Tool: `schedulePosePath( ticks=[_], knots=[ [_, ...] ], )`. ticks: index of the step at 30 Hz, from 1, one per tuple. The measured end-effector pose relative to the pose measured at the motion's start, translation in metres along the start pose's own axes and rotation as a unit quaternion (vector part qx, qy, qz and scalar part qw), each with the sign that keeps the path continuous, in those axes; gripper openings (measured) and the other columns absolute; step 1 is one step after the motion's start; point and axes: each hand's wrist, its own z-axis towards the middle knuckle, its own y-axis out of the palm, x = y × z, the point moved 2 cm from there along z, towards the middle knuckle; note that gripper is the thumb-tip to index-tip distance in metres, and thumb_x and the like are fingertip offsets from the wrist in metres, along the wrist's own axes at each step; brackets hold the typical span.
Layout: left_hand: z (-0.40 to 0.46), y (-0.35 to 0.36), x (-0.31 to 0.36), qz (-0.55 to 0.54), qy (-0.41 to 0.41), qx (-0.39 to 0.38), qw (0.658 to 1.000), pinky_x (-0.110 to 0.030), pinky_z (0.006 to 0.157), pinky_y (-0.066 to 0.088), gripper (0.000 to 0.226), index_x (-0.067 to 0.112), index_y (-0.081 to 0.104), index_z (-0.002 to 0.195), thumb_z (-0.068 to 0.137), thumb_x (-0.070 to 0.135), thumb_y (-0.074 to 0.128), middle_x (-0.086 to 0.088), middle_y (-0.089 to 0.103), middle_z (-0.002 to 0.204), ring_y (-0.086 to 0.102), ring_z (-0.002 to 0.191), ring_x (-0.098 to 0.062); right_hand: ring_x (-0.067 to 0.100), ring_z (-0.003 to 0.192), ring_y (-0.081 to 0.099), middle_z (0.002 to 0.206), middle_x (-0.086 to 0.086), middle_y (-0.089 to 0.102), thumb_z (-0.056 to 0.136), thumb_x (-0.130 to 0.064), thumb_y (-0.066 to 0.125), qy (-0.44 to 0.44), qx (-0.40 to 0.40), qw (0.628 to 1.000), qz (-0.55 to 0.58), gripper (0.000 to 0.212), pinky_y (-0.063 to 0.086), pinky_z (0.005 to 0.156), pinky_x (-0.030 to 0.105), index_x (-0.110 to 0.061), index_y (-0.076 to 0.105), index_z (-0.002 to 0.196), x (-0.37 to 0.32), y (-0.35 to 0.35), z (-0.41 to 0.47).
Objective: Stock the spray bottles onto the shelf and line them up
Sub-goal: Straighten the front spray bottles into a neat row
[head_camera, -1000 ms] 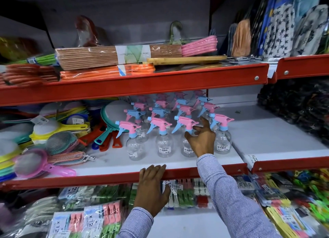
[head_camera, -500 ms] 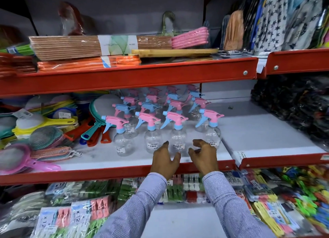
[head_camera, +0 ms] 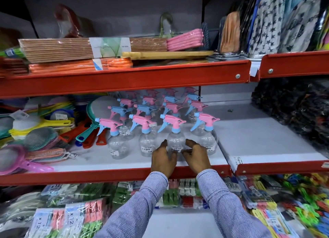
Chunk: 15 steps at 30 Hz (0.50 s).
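Clear plastic, pink trigger on top: the spray bottle [head_camera: 176, 140] third along the front row stands upright on the white shelf [head_camera: 85, 159], near its red front lip, and both hands are cupped around its belly. The left hand [head_camera: 163, 159] has its grip curled against the near-left side of the bottle, fingers bent and touching the plastic; the right hand [head_camera: 195, 157] mirrors it on the other side, thumb and fingers hooked round, so the bottle is clasped between the two. Just left of the left hand stands a neighbouring bottle [head_camera: 146, 145], and further left another [head_camera: 116, 147]; just right of the right hand stands a fourth [head_camera: 207, 141]. Behind the grip more bottles [head_camera: 146, 109] with pink and blue triggers crowd in rough rows. Well to the left lie coloured strainers [head_camera: 41, 138]. Beyond the right hand the shelf board [head_camera: 263, 138] is bare grey. Striped sleeves [head_camera: 226, 205] reach up from below.
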Motion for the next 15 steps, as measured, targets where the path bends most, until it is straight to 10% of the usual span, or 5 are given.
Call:
schedulePosePath(
  ticks=[15],
  knots=[
    [0.0028,0.0035,-0.0057,0.029,0.037,0.035,0.998,-0.035,0.070,0.057,0.036,0.027,0.058,0.115,0.081,0.033,0.069,-0.004,0.075,0.094,0.070,0.076,-0.021,0.025,0.097,0.070,0.108,0.008,0.073,0.086,-0.001,0.058,-0.015,0.024,1.000,-0.013,0.031,0.054,0.092,0.033,-0.012,0.065,0.114,0.0063,0.0051,0.0032]
  ],
)
